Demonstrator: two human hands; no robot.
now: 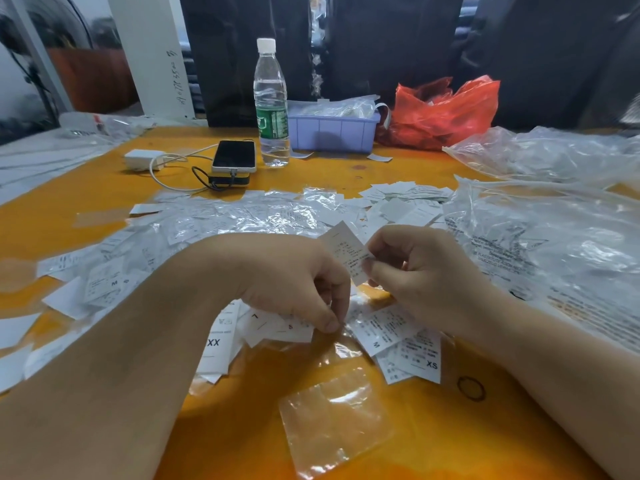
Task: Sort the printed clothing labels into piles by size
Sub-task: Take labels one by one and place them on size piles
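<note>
Mid-desk (104, 188): right grip (415, 268) pinches label (346, 252); left grip (304, 289) pinches slippery film (341, 329), could drag M/XS piles (398, 341) together.

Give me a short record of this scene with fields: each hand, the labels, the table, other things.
left hand: pinches a small clear bag at the near labels
right hand: pinches one printed label, raised
near labels: loose, M and XS readable
table: orange, labels and clear plastic scattered
others: water bottle, phone, purple bin, red bag
</note>
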